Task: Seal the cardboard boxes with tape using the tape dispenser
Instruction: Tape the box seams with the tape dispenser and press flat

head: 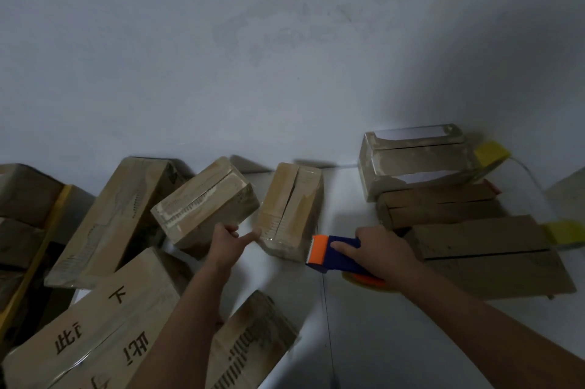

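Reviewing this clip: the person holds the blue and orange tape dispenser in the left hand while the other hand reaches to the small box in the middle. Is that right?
Not quite. The head view shows the tape dispenser gripped in the right hand, not the left. The left hand is the one reaching to the small box in the middle, a finger touching its near corner.

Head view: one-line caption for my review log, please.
Right hand grips a blue-and-orange tape dispenser beside a small cardboard box that the left hand touches.
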